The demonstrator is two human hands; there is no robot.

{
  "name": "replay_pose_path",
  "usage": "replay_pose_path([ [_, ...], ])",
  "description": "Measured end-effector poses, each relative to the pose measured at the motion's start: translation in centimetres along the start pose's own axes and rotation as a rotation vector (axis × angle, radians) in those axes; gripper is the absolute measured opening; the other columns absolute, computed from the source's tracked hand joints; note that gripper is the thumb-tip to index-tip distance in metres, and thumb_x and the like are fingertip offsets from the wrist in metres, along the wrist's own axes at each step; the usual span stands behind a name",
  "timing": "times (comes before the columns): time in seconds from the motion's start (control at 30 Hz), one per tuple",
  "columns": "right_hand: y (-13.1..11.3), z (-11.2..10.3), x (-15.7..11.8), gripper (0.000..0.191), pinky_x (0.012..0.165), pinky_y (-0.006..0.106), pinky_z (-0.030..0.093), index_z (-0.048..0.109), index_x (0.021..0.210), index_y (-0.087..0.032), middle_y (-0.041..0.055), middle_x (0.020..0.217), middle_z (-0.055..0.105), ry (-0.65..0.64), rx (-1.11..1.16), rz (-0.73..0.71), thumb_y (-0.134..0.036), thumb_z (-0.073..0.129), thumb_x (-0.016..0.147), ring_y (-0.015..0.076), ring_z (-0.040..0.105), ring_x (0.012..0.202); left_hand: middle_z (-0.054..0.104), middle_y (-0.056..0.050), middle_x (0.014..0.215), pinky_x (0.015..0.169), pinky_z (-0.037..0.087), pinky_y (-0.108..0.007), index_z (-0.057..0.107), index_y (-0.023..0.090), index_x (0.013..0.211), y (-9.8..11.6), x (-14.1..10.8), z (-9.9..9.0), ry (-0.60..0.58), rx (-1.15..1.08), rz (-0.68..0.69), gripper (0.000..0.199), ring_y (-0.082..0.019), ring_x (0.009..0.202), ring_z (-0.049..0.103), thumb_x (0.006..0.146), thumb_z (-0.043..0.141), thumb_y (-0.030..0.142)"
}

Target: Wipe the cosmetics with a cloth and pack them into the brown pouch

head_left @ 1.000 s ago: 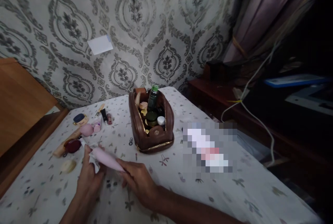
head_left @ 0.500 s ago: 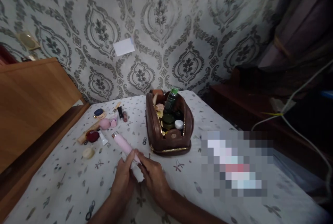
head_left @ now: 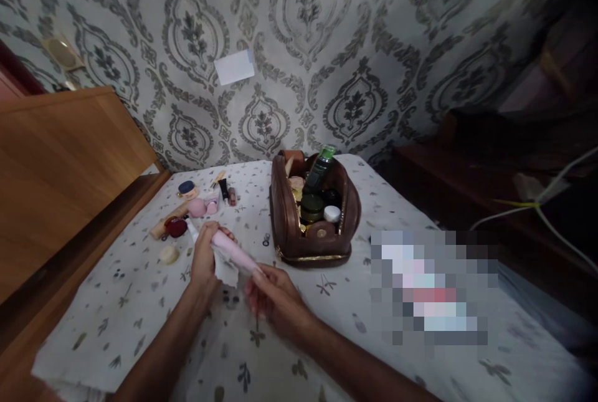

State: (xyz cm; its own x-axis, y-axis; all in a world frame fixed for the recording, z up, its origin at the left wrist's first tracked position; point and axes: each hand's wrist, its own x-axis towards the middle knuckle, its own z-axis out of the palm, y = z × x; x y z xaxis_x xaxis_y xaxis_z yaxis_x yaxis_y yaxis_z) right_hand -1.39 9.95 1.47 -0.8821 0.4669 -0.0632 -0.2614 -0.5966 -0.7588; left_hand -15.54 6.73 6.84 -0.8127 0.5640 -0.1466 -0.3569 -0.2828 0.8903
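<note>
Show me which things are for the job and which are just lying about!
For the job:
pink tube, held by left hand and right hand
white tissue or cloth

Untouched, perhaps just lying about:
open brown bag
dark red oval thing
black tube
white cable

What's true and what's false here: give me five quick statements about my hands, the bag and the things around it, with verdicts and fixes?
1. Your left hand and right hand both hold the pink tube. True.
2. The brown bag is zipped shut. False: its top gapes open.
3. A green-capped bottle leans inside the bag. True.
4. The black tube is in the bag. False: it lies on the cloth, left of the bag.
5. A white-lidded jar is in the bag. True.
</note>
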Motion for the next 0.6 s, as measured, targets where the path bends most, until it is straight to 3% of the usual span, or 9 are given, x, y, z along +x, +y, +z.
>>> replay_pose_path([
  [0.07, -0.3, 0.1, 0.0, 0.047, 0.037, 0.015, 0.031, 0.061, 0.072, -0.013, -0.002, 0.059, 0.059, 0.02, 0.101, 0.026, -0.057, 0.074, 0.069, 0.0039, 0.047, 0.04, 0.06, 0.006, 0.058, 0.051, 0.046, -0.018, 0.049, 0.02, 0.073, -0.1, 0.1, 0.0, -0.049, 0.05, 0.078, 0.024, -0.009, 0.05, 0.056, 0.063, 0.068, 0.029],
  [0.23, -0.5, 0.1, -0.1, 0.043, 0.039, 0.016, 0.035, 0.064, 0.083, -0.012, 0.0026, 0.07, 0.068, 0.084, 0.251, 0.062, -0.047, 0.081, 0.066, 0.0075, 0.058, 0.048, 0.059, 0.005, 0.057, 0.052, 0.044, -0.02, 0.048, 0.02, 0.071, 0.5, 0.5, -0.5, -0.11, 0.19, 0.174, 0.023, -0.012, 0.051, 0.056, 0.061, 0.068, 0.026],
  [0.47, -0.9, -0.7, 0.4, 0.053, 0.053, 0.018, 0.046, 0.068, 0.098, -0.01, 0.0057, 0.077, 0.071, 0.166, 0.214, -0.02, -0.036, 0.088, 0.056, 0.0131, 0.068, 0.065, 0.055, 0.002, 0.061, 0.054, 0.036, -0.022, 0.061, 0.019, 0.07, 0.9, 2.1, -2.9, -0.257, 0.805, 0.5, 0.026, -0.015, 0.059, 0.049, 0.081, 0.055, 0.043],
  [0.6, -0.5, -0.8, 0.4, 0.058, 0.061, 0.026, 0.051, 0.065, 0.102, -0.013, 0.0076, 0.089, 0.072, 0.203, 0.151, -0.061, -0.04, 0.087, 0.056, 0.0181, 0.07, 0.073, 0.056, 0.002, 0.062, 0.054, 0.036, -0.023, 0.063, 0.02, 0.077, 1.7, 2.5, -4.1, -0.365, 0.993, 0.522, 0.031, -0.017, 0.058, 0.051, 0.086, 0.046, 0.045],
])
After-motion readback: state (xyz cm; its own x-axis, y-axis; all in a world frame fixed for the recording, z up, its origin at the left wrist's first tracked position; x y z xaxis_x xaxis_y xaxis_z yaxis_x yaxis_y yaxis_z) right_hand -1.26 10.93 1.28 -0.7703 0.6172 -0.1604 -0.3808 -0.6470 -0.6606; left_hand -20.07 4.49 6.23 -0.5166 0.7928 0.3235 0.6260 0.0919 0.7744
